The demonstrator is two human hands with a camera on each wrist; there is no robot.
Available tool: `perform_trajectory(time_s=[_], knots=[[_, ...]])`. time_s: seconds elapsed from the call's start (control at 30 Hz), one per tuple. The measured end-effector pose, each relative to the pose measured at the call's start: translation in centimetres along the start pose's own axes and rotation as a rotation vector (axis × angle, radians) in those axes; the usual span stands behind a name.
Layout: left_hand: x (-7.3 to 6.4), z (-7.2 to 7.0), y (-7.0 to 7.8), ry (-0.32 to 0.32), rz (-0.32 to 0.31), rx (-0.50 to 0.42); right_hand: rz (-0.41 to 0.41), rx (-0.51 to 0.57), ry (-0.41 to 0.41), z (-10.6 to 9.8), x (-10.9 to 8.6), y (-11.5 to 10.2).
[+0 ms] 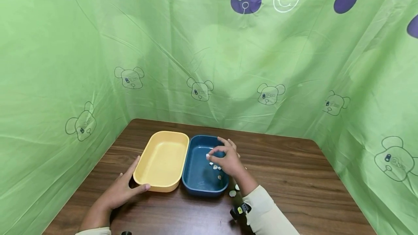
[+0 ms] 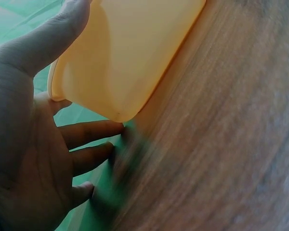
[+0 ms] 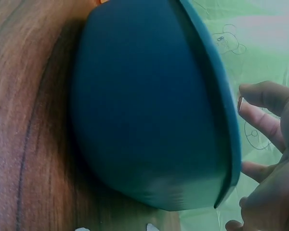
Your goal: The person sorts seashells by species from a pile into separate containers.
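At the left stands a yellow tray (image 1: 160,164), upright on the table. My left hand (image 1: 121,190) spans its near-left corner, thumb on the near rim and fingers along the left side. The left wrist view shows those fingers (image 2: 89,134) spread and nearly straight. Beside the yellow tray is a dark blue tray (image 1: 200,182). Over its right part, my right hand (image 1: 230,160) pinches a small white shell-like piece (image 1: 207,156) between thumb and forefinger. Several similar pieces (image 1: 215,167) lie inside the blue tray. The right wrist view shows the pinched piece (image 3: 240,104) edge-on, beyond the blue wall (image 3: 149,106).
More white pieces (image 1: 232,193) lie on the wooden table (image 1: 294,184) by the blue tray's near-right corner, partly behind the right forearm. A black wrist strap (image 1: 240,210) sits by the right sleeve. Green printed curtains (image 1: 202,53) hang around the table's back and sides.
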State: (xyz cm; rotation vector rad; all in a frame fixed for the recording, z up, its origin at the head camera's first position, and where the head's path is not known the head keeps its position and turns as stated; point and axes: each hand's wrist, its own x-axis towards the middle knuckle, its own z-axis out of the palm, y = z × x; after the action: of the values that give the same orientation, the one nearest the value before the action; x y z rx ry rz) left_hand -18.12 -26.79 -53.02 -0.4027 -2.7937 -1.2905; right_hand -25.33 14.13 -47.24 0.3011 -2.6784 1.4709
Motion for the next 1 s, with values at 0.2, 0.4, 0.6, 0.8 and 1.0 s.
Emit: perform_trajectory(time_s=[0.2,0.4,0.6,0.8,1.0], knots=[[0.1,0.0,0.0,-0.003,-0.001,-0.006,0.002,-0.017,-0.011,0.1,-0.1,0.0],[0.1,-0.1,0.0,-0.007,-0.004,-0.009,-0.017,0.031,-0.018,-0.3,-0.1,0.2],[0.2,0.0,0.0,-0.008,-0.005,-0.009,-0.077,0.131,0.011,-0.7,-0.2,0.8],[0.1,-0.1,-0.1,-0.005,-0.003,0.004,-0.076,0.143,0.049,-1.6,-0.5,1.3],[0.2,-0.1,0.0,-0.004,-0.004,0.011,-0.088,0.19,0.071,-2.9,-0.8,2.1]])
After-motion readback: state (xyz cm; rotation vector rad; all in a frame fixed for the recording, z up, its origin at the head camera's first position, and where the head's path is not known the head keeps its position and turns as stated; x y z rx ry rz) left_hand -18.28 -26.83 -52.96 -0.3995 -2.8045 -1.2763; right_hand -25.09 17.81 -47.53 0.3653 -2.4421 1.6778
